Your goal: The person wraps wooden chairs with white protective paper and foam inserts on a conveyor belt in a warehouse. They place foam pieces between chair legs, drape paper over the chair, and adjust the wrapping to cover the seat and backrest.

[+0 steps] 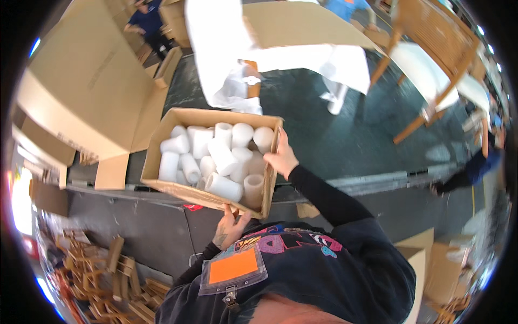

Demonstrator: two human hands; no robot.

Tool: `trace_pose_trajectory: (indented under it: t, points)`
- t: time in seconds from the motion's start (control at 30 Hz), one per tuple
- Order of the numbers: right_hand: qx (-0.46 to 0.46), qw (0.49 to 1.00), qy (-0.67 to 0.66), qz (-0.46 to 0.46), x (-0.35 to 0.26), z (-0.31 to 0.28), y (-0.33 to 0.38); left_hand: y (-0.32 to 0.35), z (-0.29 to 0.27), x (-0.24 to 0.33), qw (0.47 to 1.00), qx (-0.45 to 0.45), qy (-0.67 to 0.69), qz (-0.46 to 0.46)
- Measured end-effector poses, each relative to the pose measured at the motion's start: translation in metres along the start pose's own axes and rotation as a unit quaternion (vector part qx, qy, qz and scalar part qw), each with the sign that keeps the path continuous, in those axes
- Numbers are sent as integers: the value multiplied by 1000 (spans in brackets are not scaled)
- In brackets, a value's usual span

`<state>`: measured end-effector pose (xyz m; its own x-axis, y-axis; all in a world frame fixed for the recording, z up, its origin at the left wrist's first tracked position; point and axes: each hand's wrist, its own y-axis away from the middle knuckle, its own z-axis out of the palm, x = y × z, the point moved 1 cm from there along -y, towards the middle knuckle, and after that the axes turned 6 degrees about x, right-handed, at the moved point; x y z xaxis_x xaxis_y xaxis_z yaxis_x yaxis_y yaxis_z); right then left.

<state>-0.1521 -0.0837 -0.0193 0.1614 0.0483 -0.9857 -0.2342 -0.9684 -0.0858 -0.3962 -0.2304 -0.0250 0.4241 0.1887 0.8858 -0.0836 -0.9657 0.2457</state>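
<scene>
Nearest my camera, a clear plastic sleeve (218, 288) on the chest contains an orange card (233, 266). Beyond it, my left hand (231, 227) clasps the near side of an open brown cardboard box (199, 116); my right hand (283, 156) pinches its right wall, thumb over the rim. I see it at the dark table's (324, 146) near edge, heaped with white foam cylinders (221, 155), some hollow. Left of it stands a tall brown carton (86, 81); I can't see its contents.
</scene>
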Motion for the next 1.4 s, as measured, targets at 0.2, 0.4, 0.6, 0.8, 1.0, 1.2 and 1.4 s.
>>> trace_pose_trajectory:
  t: [0.2,0.4,0.6,0.8,1.0,1.2,1.4]
  points:
    - [146,971,186,-32,-9,-121,7,21,9,68,961,-235,16,-143]
    - [288,937,198,16,-4,-254,59,-20,40,-14,927,-354,-112,57]
    - [458,854,235,74,30,-341,128,-76,123,71,839,-325,330,-286]
    - [555,786,247,118,46,-354,171,-144,227,135,889,-375,194,-175]
    - [608,754,203,142,42,-381,215,-143,324,179,904,-373,135,-161]
    - [679,699,193,117,48,-483,288,-82,442,219,848,-502,58,-161]
    - [752,630,156,117,92,-611,360,-21,619,289,825,-553,5,-118]
